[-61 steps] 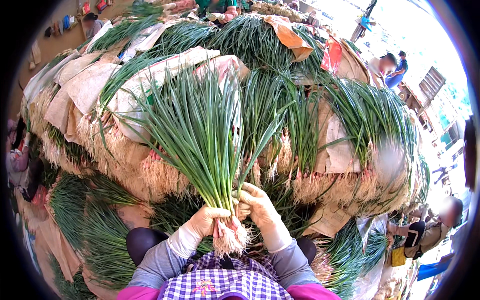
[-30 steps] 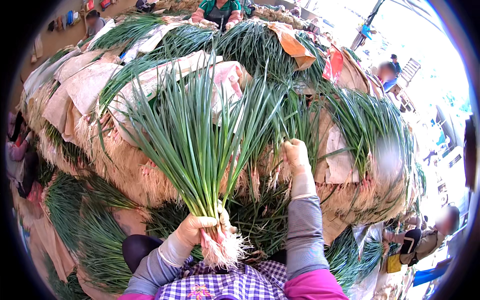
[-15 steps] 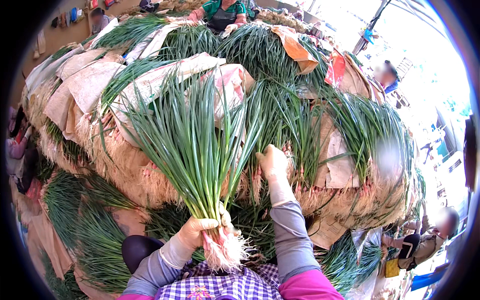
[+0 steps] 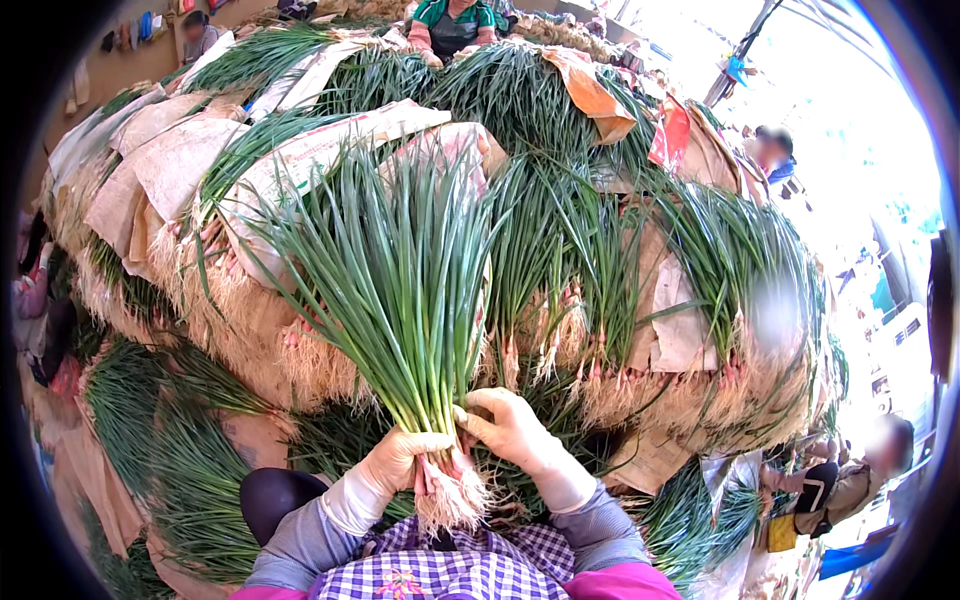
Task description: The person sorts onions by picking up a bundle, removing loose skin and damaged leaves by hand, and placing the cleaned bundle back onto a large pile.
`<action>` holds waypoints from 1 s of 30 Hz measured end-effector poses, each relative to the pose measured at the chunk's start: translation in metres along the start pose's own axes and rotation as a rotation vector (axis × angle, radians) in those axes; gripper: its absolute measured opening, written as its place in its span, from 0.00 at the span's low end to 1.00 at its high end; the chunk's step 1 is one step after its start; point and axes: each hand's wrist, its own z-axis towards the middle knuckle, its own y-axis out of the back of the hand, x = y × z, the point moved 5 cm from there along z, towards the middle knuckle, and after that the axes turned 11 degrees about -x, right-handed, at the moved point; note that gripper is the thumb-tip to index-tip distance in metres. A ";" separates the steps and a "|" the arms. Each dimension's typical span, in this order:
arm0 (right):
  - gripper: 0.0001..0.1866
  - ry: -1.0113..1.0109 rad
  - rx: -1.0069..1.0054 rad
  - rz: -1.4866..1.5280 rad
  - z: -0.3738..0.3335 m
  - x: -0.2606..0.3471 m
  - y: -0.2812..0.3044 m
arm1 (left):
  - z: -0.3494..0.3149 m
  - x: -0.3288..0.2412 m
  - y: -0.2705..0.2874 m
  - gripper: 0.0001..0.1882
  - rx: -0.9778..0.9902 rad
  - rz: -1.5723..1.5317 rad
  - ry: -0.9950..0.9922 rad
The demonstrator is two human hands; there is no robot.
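The left hand (image 4: 400, 458) is clenched around the neck of a bunch of green onions (image 4: 400, 290) just above its white roots (image 4: 450, 500), at six o'clock; the right hand (image 4: 510, 425) grasps the same bunch from the three o'clock side. The leaves fan toward twelve. Behind lies a heap of onion bundles (image 4: 620, 260) layered with paper sheets (image 4: 160, 160).

I see one bunch of green onions (image 4: 395, 290) standing upright in front of the big heap of bundled onions (image 4: 560, 230), its long green leaves fanning out wide at the top and narrowing to a tight neck below. Its pinkish bulb ends and a tuft of pale roots hang at the bottom, just below the heap's lower edge. The bunch is gathered, not tied that I can tell.
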 end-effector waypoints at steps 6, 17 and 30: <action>0.11 -0.243 -0.558 -0.393 0.058 -0.107 0.034 | -0.001 -0.009 -0.032 0.23 -0.064 -0.089 -0.115; 0.14 -0.312 -0.960 -0.496 0.087 -0.066 0.109 | -0.018 -0.020 -0.040 0.23 0.164 -0.002 -0.200; 0.13 -0.432 -0.610 0.336 0.015 -0.071 0.095 | -0.001 -0.004 -0.024 0.26 -0.077 -0.105 -0.148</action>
